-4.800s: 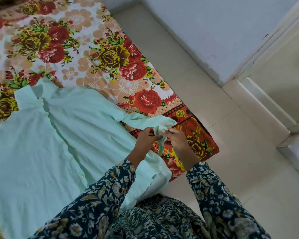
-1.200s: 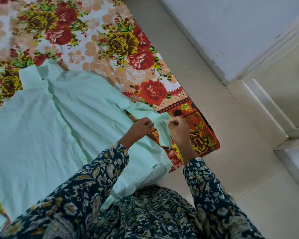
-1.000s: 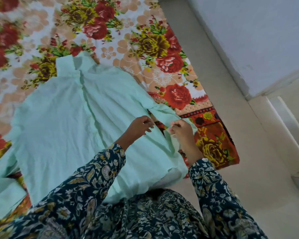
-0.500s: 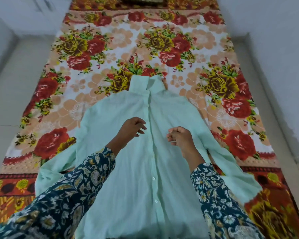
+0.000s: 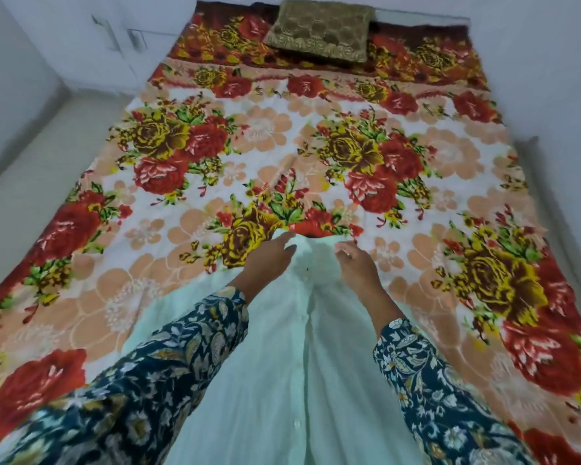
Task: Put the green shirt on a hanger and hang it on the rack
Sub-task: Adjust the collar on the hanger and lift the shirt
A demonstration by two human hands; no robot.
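Observation:
The pale green shirt (image 5: 302,364) lies buttoned and front up on the flowered bedspread (image 5: 188,182), its collar pointing away from me. My left hand (image 5: 269,260) holds the left side of the collar, fingers and thumb closing around its edge. On the collar's right side, my right hand (image 5: 358,268) pinches the edge with curled fingers. My dark flowered sleeves cover part of the shirt's sides. I see no hanger and no rack.
An olive-gold cushion (image 5: 319,28) lies at the far end of the bed. A white wall runs along the bed's right side (image 5: 557,62). Pale floor tiles (image 5: 31,169) and white cupboard doors (image 5: 114,45) are on the left.
Both hands let go of the right sleeve cuff, crossed to the shirt's front and moved up to the collar. My view swung from the bed's right edge to the whole bed.

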